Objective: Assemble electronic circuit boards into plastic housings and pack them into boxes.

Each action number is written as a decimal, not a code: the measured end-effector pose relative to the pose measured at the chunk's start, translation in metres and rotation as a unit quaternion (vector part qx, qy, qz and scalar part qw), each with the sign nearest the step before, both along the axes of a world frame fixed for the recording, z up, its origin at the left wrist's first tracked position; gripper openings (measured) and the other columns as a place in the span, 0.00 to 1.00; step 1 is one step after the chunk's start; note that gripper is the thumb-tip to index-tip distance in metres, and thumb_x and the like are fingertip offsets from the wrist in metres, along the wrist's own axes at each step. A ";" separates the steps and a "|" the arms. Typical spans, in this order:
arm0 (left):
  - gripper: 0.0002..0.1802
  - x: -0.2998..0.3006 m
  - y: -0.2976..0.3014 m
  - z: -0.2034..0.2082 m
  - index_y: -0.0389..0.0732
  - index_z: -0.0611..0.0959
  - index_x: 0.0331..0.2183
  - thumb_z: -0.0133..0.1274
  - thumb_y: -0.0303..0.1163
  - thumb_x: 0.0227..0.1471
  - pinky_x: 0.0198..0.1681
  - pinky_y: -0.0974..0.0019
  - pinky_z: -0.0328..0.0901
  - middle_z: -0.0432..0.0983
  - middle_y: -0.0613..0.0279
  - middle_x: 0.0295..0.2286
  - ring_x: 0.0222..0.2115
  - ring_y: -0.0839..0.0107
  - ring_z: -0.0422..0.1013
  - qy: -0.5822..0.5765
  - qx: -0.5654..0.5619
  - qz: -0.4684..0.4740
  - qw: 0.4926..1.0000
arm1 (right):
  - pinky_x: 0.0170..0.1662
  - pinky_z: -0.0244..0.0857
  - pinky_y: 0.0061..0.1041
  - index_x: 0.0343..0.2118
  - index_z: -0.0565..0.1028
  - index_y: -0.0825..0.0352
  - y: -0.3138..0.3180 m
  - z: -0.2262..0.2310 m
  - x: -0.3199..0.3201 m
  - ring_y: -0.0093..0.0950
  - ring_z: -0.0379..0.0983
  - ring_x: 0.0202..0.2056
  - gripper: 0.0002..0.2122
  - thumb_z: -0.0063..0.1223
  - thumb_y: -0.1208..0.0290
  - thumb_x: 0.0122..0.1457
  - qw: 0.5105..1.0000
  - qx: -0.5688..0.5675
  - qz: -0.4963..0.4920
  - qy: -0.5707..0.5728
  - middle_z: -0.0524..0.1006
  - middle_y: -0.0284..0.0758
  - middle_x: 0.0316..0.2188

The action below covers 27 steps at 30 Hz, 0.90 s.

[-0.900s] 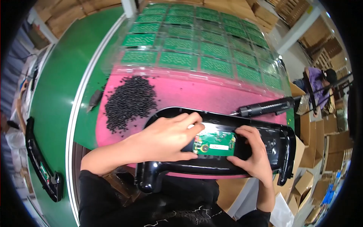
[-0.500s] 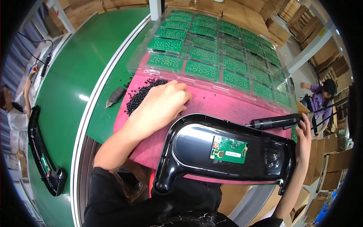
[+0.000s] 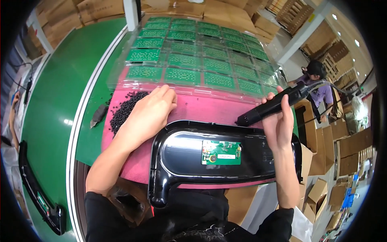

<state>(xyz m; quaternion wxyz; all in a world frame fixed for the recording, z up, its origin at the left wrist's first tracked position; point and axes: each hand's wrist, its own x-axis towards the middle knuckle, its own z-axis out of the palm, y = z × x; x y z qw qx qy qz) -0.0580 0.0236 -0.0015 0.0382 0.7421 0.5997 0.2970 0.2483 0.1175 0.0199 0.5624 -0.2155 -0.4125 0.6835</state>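
Well, green surface (image 3: 56, 109): it runs down my far left; a second black shell (image 3: 29, 183) lies on it, with a small green board (image 3: 42, 201) inside; a co-worker's arm (image 3: 13, 121) shows beyond, at the rim of my view.
White rail (image 3: 71, 173): it stands between that surface and my own place.
Grey lump (image 3: 98, 116): it rests just left of the pink mat (image 3: 209, 109), near the heap.
Heap of small black pieces (image 3: 121, 113): it spreads over the mat's left part.
Left hand (image 3: 148, 113): I have it back upward over the heap's right side; my fingers are bent and close together; I cannot tell whether they pinch a piece, as the tips are hidden.
Clear trays (image 3: 189, 89): they hold rows of green boards (image 3: 183, 75) past my mat's far side.
Black housing (image 3: 181, 155): it lies hollow side up before me, across the mat's near part; a green circuit board (image 3: 221, 153) sits around its middle.
Right hand (image 3: 279, 127): I have thumb and fingers clamped on the black screwdriver (image 3: 258, 114); it slants above the housing's far edge, nose down to the left.
Cardboard boxes (image 3: 326, 147): they stand to my right; a person in purple (image 3: 320, 96) is beyond.
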 end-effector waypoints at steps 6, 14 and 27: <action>0.05 0.030 -0.009 0.007 0.32 0.80 0.30 0.58 0.23 0.49 0.35 0.61 0.71 0.78 0.54 0.27 0.31 0.58 0.77 -0.182 0.023 -0.173 0.968 | 0.32 0.57 0.26 0.48 0.68 0.64 -0.040 0.035 -0.018 0.19 0.57 0.22 0.25 0.42 0.43 0.63 0.982 0.061 -0.064 0.166 0.61 0.25 0.21; 0.08 0.054 -0.024 0.003 0.34 0.81 0.29 0.64 0.24 0.44 0.32 0.62 0.71 0.79 0.58 0.28 0.29 0.61 0.75 -0.226 0.028 -0.286 0.931 | 0.25 0.57 0.21 0.41 0.64 0.61 -0.088 0.044 -0.043 0.16 0.57 0.15 0.22 0.47 0.44 0.61 0.976 0.178 -0.015 0.126 0.62 0.24 0.16; 0.12 0.061 -0.028 0.004 0.35 0.81 0.30 0.65 0.27 0.40 0.34 0.62 0.68 0.77 0.57 0.28 0.31 0.60 0.75 -0.175 0.094 -0.221 0.955 | 0.28 0.55 0.19 0.41 0.65 0.59 -0.094 0.036 -0.063 0.14 0.54 0.17 0.20 0.43 0.44 0.64 0.986 0.105 -0.095 0.091 0.60 0.22 0.17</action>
